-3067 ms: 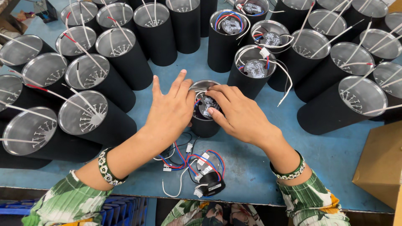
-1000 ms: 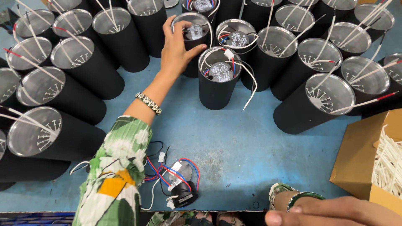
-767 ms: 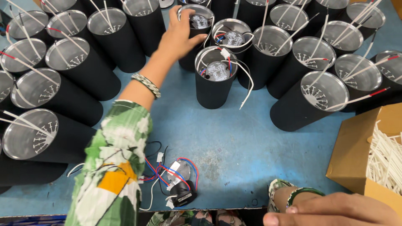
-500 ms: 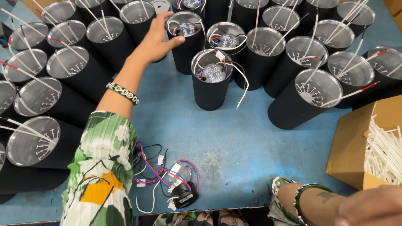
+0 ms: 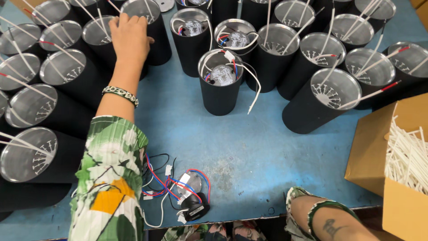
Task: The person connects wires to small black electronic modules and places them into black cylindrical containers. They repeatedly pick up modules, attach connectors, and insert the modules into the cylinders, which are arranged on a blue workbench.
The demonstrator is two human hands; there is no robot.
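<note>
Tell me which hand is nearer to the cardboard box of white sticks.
The right. Only its forearm shows, at the bottom edge just left of the cardboard box; the hand itself is out of view. The left hand rests on black cylinders far across the table.

Matt black cans, shiny metal insides

left hand far back on the left, resting on a cylinder in the crowded rows along the table's rear and left edge. one wired cylinder out in front of those rows, mid-table, with a wire bundle near the front edge. cardboard box at right, white sticks inside; right forearm low beside it.
</note>
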